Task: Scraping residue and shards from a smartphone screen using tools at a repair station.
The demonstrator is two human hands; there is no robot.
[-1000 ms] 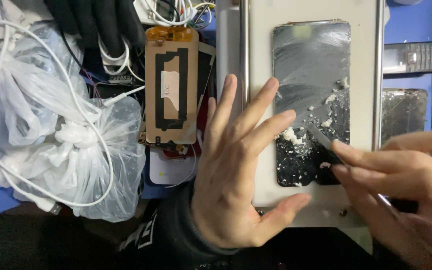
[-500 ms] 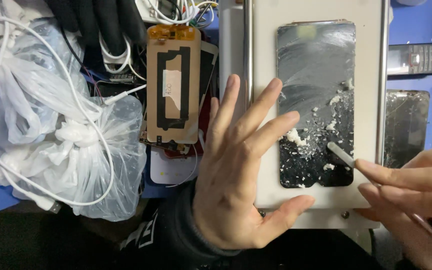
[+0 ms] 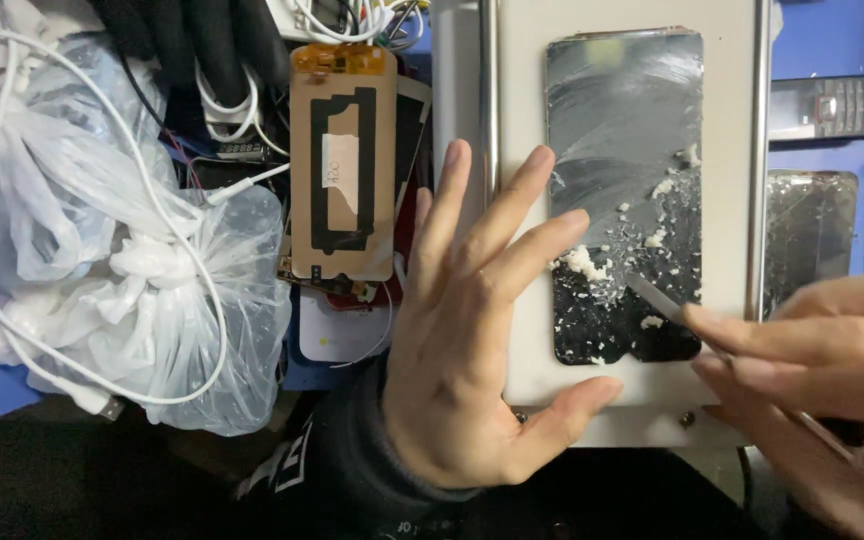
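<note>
The left hand (image 3: 472, 340) is lying open and flat, steadying the phone panel (image 3: 624, 190), while the right hand (image 3: 812, 360) is pinching a thin scraper (image 3: 667, 300), scraping off white residue (image 3: 582, 262).

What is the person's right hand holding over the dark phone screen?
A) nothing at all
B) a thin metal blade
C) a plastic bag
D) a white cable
B: the right hand pinches a thin metal blade whose tip rests on the dark screen panel among white scraped crumbs, while the left hand lies flat beside it.
</note>
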